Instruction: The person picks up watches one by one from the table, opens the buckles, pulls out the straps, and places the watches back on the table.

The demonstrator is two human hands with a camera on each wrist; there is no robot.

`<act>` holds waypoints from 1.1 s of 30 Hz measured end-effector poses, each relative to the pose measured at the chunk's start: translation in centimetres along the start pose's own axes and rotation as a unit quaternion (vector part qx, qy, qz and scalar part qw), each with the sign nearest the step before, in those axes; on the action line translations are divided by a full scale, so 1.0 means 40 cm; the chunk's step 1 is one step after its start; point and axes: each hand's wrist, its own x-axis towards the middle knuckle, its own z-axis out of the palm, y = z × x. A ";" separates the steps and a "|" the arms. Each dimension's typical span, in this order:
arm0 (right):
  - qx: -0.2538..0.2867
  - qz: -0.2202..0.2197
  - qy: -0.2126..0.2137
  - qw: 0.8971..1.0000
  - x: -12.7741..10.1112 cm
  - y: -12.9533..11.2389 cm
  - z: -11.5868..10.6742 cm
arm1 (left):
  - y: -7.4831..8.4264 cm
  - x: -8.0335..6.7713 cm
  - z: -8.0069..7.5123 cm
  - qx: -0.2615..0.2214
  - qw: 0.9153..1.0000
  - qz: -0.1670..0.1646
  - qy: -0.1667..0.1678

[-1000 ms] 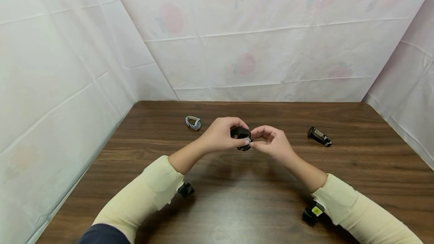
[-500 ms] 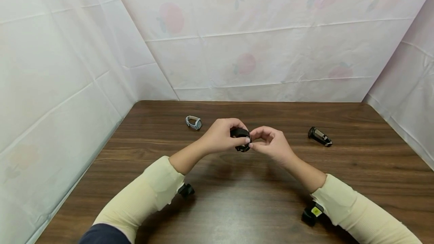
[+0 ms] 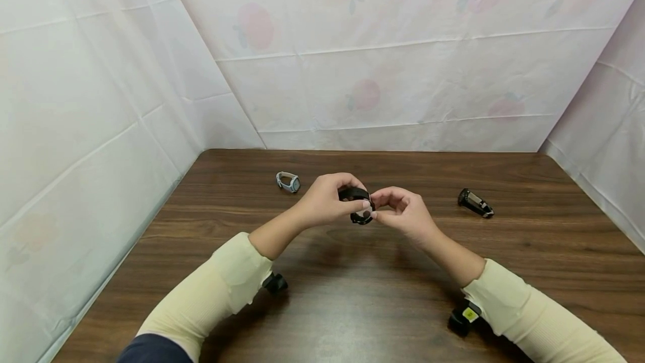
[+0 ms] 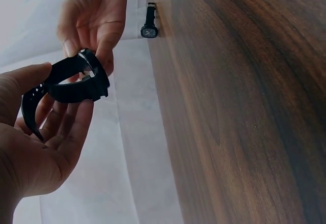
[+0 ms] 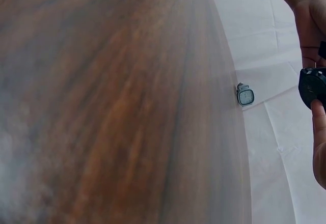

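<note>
Above the middle of the table, my left hand (image 3: pixel 325 200) holds a black wristwatch (image 3: pixel 355 194) by its strap, with the thumb on one side and fingers on the other. My right hand (image 3: pixel 405 214) pinches the edge of the watch case between thumb and fingertip. From the left wrist view, the black wristwatch (image 4: pixel 76 89) has its strap bent into a loop, and a loose strap end with holes hangs down toward my left palm. Part of the round dark dial shows on the wristwatch (image 5: pixel 311 87) at the right wrist view's edge. Fingertips hide the exact pinched spot.
A light blue-grey watch (image 3: pixel 288 182) rests on the brown wooden table (image 3: pixel 332 307), left of my hands. Another black watch (image 3: pixel 475 203) lies to the right. White printed sheeting (image 3: pixel 403 71) rises behind the table and along both sides.
My left hand has shifted slightly left and tilted the black wristwatch a little, so more of its loop opening shows. My right hand keeps nearly the same place at the case edge.
</note>
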 end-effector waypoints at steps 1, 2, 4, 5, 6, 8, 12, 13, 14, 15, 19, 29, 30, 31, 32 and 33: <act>0.001 0.000 0.002 1.000 0.000 0.000 0.000 | 0.000 0.000 0.000 -0.004 1.000 -0.002 0.002; 0.003 0.000 0.003 1.000 0.000 0.000 0.000 | 0.000 0.000 0.000 -0.006 1.000 -0.003 0.004; 0.009 0.002 0.005 1.000 0.001 0.000 0.001 | 0.001 0.000 -0.001 -0.013 1.000 -0.006 0.007; 0.012 0.004 0.006 1.000 0.001 0.001 0.001 | 0.000 0.001 -0.001 -0.015 1.000 -0.006 0.009; 0.015 0.006 0.007 1.000 0.001 0.001 0.001 | 0.000 0.001 -0.001 -0.016 1.000 -0.006 0.011; 0.022 0.009 0.009 1.000 0.001 0.001 0.002 | -0.001 0.002 -0.001 -0.019 1.000 -0.006 0.014; 0.033 0.014 0.010 0.999 0.001 0.001 0.002 | -0.004 0.002 -0.001 -0.018 1.000 -0.005 0.017; 0.036 0.014 0.009 0.999 0.001 0.002 0.002 | -0.005 0.002 -0.001 -0.018 1.000 -0.005 0.017; 0.039 0.015 0.009 0.999 0.001 0.002 0.002 | -0.005 0.001 -0.001 -0.018 1.000 -0.005 0.018; 0.042 0.014 0.008 0.999 0.001 0.002 0.002 | -0.005 0.001 -0.001 -0.020 1.000 -0.005 0.018; 0.045 0.012 0.009 0.999 0.000 0.004 0.001 | -0.005 0.000 -0.001 -0.034 0.999 -0.006 0.021; 0.041 0.010 0.015 0.999 0.001 0.005 -0.002 | -0.008 -0.001 -0.002 -0.071 0.997 -0.010 0.038; 0.042 0.009 0.015 0.999 0.001 0.005 -0.002 | -0.009 -0.001 -0.001 -0.073 0.996 -0.009 0.040; 0.043 0.008 0.016 0.999 0.002 0.006 -0.002 | -0.009 -0.001 -0.001 -0.076 0.996 -0.008 0.042; 0.044 0.007 0.016 0.999 0.002 0.006 -0.002 | -0.010 -0.001 -0.001 -0.080 0.996 -0.008 0.044; 0.046 0.006 0.016 0.999 0.002 0.006 -0.003 | -0.011 -0.001 -0.001 -0.084 0.995 -0.008 0.046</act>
